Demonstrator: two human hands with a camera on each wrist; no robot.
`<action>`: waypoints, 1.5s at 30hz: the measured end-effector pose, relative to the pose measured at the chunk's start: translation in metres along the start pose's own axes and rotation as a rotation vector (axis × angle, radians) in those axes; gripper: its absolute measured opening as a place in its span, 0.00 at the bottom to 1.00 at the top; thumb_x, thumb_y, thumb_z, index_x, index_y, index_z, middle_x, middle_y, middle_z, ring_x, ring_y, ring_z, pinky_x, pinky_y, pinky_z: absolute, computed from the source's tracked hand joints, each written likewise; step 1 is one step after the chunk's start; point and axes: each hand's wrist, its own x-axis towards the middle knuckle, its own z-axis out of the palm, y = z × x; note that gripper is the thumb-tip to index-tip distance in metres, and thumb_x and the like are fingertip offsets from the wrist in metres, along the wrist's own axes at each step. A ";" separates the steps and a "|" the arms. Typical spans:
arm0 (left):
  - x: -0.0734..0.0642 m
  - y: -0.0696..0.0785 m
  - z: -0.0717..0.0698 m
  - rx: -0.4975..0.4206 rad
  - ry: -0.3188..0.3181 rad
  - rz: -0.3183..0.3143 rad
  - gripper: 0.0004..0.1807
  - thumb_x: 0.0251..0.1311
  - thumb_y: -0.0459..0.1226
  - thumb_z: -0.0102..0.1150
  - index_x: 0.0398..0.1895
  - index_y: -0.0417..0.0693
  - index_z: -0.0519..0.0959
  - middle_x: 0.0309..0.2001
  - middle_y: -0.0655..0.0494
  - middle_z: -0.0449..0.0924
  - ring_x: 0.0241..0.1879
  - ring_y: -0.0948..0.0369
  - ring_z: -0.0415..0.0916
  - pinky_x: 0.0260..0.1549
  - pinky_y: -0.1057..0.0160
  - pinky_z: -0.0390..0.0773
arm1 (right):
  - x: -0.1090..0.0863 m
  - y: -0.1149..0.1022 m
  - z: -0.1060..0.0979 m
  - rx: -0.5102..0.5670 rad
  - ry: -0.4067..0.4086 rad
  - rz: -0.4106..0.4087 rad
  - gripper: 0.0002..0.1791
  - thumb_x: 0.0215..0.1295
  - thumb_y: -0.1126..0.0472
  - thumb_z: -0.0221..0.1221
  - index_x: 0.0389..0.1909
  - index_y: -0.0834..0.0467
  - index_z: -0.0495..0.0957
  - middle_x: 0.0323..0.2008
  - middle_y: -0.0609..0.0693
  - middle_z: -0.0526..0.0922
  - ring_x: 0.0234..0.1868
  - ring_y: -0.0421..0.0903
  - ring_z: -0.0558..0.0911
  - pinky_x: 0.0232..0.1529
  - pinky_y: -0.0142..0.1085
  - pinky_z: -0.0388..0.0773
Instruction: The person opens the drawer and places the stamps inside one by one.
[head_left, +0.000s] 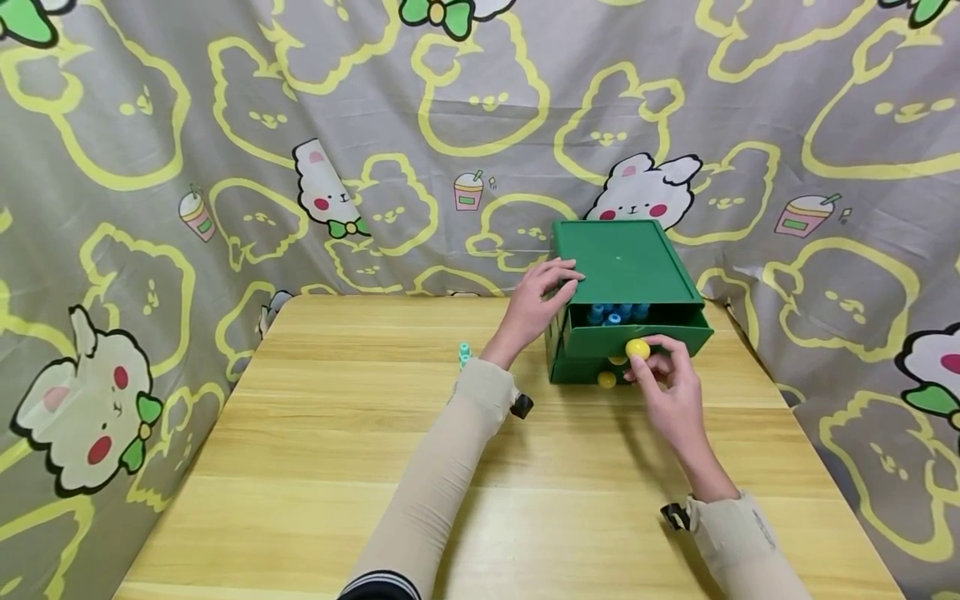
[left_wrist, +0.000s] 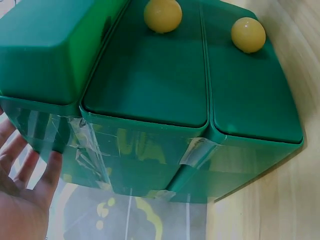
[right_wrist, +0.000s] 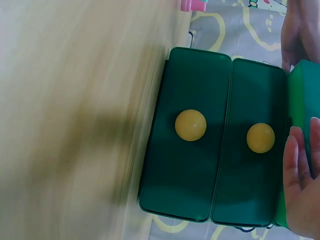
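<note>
A green drawer cabinet (head_left: pixel 622 258) stands at the back right, its top drawer (head_left: pixel 600 340) pulled partly out. Inside that drawer sit several small blue objects (head_left: pixel 614 319), partly hidden by the drawer front; their kind is unclear. My right hand (head_left: pixel 675 387) pinches the round yellow knob (head_left: pixel 637 349) of the top drawer between thumb and fingers. Against the cabinet's upper left side rests my left hand (head_left: pixel 536 304), fingers extended, as the left wrist view also shows. Two lower drawers with yellow knobs (right_wrist: pixel 190 125) are closed in the right wrist view.
Small teal pieces (head_left: pixel 464 353) lie on the wooden table (head_left: pixel 337 433), left of the cabinet and near my left forearm. A pink piece (right_wrist: pixel 194 5) shows at the top of the right wrist view. A patterned grey curtain (head_left: pixel 487 108) hangs behind and beside the table.
</note>
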 end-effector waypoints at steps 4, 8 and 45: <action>0.000 -0.001 0.001 -0.001 0.003 0.003 0.16 0.79 0.48 0.53 0.57 0.54 0.84 0.72 0.63 0.72 0.75 0.67 0.61 0.67 0.71 0.71 | 0.005 0.005 0.001 0.014 0.000 0.001 0.17 0.75 0.72 0.57 0.60 0.72 0.69 0.27 0.70 0.82 0.29 0.40 0.84 0.37 0.21 0.78; 0.000 -0.001 0.001 -0.002 0.004 0.002 0.16 0.79 0.48 0.53 0.57 0.54 0.85 0.72 0.63 0.72 0.75 0.67 0.61 0.67 0.70 0.71 | 0.008 0.007 0.003 0.055 0.002 0.016 0.17 0.75 0.72 0.56 0.60 0.73 0.68 0.25 0.71 0.81 0.28 0.40 0.83 0.36 0.23 0.80; 0.000 -0.002 0.001 0.018 0.010 0.002 0.16 0.78 0.47 0.54 0.57 0.53 0.85 0.72 0.62 0.73 0.76 0.68 0.59 0.69 0.70 0.70 | 0.027 0.021 0.011 0.108 0.022 0.058 0.18 0.76 0.67 0.58 0.60 0.71 0.69 0.28 0.75 0.80 0.29 0.56 0.82 0.33 0.25 0.84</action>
